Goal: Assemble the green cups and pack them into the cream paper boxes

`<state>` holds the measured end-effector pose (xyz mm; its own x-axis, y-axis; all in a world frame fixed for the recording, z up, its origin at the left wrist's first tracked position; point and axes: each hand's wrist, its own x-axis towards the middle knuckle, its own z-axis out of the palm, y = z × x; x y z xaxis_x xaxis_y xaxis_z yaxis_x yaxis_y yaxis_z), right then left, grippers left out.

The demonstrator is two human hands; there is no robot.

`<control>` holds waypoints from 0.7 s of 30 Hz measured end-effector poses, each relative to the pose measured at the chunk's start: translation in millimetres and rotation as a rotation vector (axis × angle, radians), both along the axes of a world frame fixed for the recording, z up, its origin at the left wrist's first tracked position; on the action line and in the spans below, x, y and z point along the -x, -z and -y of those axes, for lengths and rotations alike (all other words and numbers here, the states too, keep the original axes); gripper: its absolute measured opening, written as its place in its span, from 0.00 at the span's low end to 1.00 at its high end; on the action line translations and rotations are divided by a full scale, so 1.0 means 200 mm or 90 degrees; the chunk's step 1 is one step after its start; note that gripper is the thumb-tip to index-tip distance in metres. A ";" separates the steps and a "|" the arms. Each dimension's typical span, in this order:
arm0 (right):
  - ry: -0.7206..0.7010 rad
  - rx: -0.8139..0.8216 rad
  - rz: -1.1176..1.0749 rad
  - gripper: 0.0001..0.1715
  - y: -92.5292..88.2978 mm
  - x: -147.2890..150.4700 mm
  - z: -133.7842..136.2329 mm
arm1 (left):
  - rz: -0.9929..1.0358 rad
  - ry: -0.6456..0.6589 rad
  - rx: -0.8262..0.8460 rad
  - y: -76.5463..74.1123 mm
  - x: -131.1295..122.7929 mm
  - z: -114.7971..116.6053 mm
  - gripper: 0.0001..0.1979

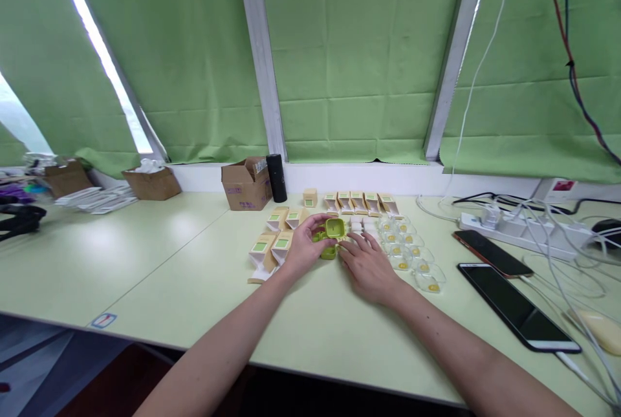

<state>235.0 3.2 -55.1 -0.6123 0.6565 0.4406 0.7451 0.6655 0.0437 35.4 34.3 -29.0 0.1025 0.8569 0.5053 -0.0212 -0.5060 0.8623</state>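
My left hand (301, 247) is closed around a small yellow-green hinged case (332, 233) with its lid standing up, held just above the pale green table (204, 275). My right hand (367, 265) lies flat on the table right of the case, fingers spread, its fingertips touching the case's lower edge. Several small tan cartons with green labels (270, 248) lie to the left of my hands. A row of clear plastic trays with yellow pieces (412, 255) runs along the right. More tan cartons (359, 202) stand in a row behind.
An opened cardboard box (246, 184) and a black cylinder (276, 178) stand at the back by the window sill. Two phones (517, 306) lie at the right beside a white power strip (526, 233) with tangled cables. More boxes (152, 182) sit far left.
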 end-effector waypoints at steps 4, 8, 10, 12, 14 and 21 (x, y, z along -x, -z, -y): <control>-0.005 0.003 0.009 0.16 0.02 0.01 -0.01 | 0.013 0.016 0.014 0.00 0.00 0.01 0.28; -0.003 -0.023 0.015 0.14 0.03 0.01 -0.01 | 0.004 0.008 0.012 0.01 0.00 0.00 0.28; -0.003 -0.043 0.012 0.14 0.03 0.02 -0.01 | 0.000 -0.002 0.010 0.01 0.01 0.00 0.28; -0.004 -0.069 -0.003 0.13 0.02 0.02 -0.01 | -0.007 -0.016 0.006 0.02 0.01 -0.01 0.28; -0.006 -0.100 -0.036 0.10 0.01 0.02 -0.02 | -0.018 -0.030 0.002 0.02 0.01 -0.01 0.28; -0.055 -0.163 -0.247 0.12 -0.05 0.00 0.02 | -0.042 -0.069 -0.003 0.01 0.02 0.00 0.27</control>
<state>234.3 -1.4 -45.9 -0.4178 0.4507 0.7889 0.6818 0.7294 -0.0556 32.3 34.0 -30.6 0.0427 0.8627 0.5039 0.0902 -0.5057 0.8580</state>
